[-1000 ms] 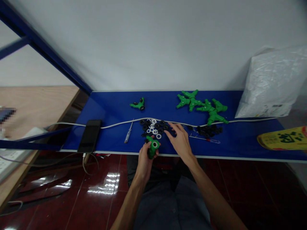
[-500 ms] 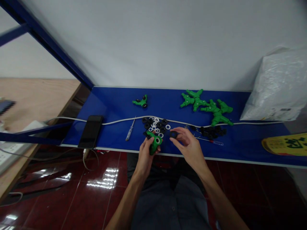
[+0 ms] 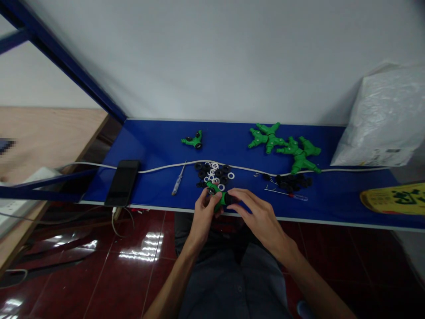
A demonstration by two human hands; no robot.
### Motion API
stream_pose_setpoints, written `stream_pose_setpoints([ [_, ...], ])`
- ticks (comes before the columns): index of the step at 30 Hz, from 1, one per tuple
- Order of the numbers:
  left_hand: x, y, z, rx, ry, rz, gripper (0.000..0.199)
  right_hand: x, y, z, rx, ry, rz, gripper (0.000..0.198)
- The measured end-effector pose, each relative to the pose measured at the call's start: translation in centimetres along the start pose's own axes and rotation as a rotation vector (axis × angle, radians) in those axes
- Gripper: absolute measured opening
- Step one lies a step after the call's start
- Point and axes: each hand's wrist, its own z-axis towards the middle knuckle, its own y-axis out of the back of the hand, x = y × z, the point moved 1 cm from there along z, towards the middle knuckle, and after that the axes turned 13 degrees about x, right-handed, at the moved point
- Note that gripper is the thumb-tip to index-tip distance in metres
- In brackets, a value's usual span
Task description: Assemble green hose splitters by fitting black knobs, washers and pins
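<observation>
My left hand [image 3: 203, 211] is closed around a green Y-shaped hose splitter [image 3: 218, 188] near the front edge of the blue shelf. A black ring-shaped cap [image 3: 229, 199] is pinched between the fingers of my right hand [image 3: 255, 209], touching the splitter's right end. Just beyond my hands lie several white washers [image 3: 212, 172] mixed with black caps [image 3: 226, 169]. Another green splitter with black fittings [image 3: 194, 140] rests farther back. Several plain green splitters [image 3: 269, 135] sit in a cluster at the back right.
A clear-handled screwdriver [image 3: 177, 182] and a black phone [image 3: 122, 183] lie to the left. On the right are a red-tipped screwdriver [image 3: 292, 195], small black parts [image 3: 294, 181], a yellow package [image 3: 395, 199] and a white plastic bag [image 3: 378, 119]. A white cable [image 3: 166, 168] crosses the shelf.
My right hand has moved left and brought the black cap against the green splitter. My left hand has turned the splitter, its end now facing right.
</observation>
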Motion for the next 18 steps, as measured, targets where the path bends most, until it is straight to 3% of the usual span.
stream_pose_setpoints([
  [8,-0.6,-0.4,-0.1,0.050,0.061,-0.005,0.047,-0.4,1.4,-0.8,0.193,0.117,-0.170,0.047],
  [13,-0.4,0.1,0.0,0.140,0.101,-0.079,0.044,-0.8,2.0,-0.8,0.254,0.194,-0.180,0.049],
  [18,-0.4,0.4,0.0,0.210,0.166,-0.084,0.041,-1.2,2.5,-0.8,0.325,0.309,-0.336,0.045],
])
